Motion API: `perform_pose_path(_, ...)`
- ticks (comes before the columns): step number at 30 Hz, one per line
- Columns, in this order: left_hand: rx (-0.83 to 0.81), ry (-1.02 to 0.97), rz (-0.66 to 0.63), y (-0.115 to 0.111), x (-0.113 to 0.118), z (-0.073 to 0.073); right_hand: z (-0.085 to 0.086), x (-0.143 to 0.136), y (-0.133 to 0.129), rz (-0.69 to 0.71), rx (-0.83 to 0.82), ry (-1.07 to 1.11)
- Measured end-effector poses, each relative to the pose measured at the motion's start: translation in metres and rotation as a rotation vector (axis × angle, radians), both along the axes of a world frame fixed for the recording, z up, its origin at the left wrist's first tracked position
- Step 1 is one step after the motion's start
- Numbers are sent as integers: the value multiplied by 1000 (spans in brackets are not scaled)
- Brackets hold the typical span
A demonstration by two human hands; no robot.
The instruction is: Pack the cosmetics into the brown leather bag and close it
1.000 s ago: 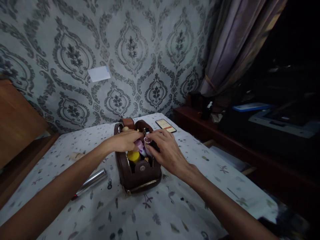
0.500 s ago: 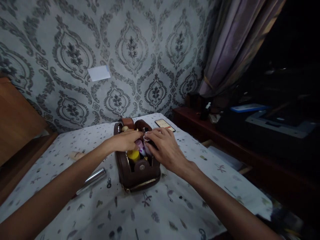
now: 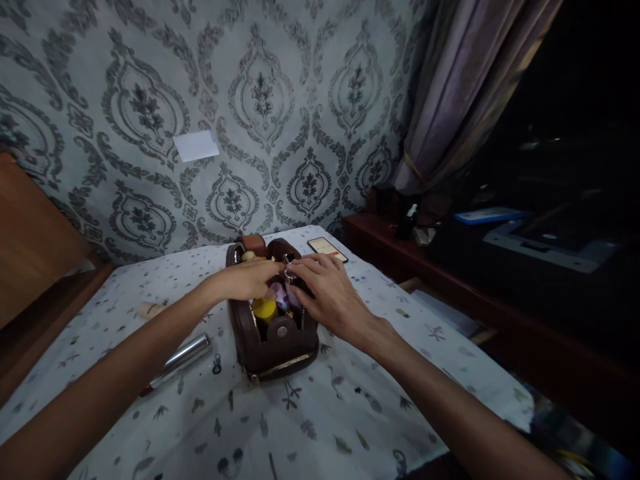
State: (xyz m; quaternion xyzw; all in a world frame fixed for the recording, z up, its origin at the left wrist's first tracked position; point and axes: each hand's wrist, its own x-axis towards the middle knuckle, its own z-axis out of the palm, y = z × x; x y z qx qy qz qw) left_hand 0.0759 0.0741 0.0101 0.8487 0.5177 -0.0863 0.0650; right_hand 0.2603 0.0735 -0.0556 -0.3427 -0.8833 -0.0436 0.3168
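One left hand (image 3: 244, 279) and one right hand (image 3: 327, 293) hover close together (grips indiscernible) over a bag (image 3: 277, 353) pointing lengthwise toward the wall (image 3: 200, 183).

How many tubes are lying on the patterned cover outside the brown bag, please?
2: the silver tube left of the brown bag, partly behind the left forearm, and the pale tube beyond that forearm. The arm may hide more.
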Motion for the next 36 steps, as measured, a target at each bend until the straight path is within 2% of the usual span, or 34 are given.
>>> perform_pose_path(13,23,-61,-22,4,-6,-9,-1,0,1,15,-9,22)
perform_pose_path(16,49,-132,-33,1,-10,-2,-1,1,2,31,-16,48)
perform_pose_path(18,75,-257,-24,-4,-16,7,-3,2,3,44,-10,66)
perform_pose_path(21,127,-459,26,-15,-26,20,-8,2,5,34,26,100)
perform_pose_path(24,219,-565,84,-28,-38,25,-12,1,6,14,59,127)
perform_pose_path(28,287,-637,172,-42,-53,13,-12,1,6,17,63,114)
perform_pose_path(33,326,-760,213,-52,-68,-4,-9,0,4,35,54,88)
perform_pose_path(36,355,-793,261,-58,-76,-10,-12,1,5,32,39,142)
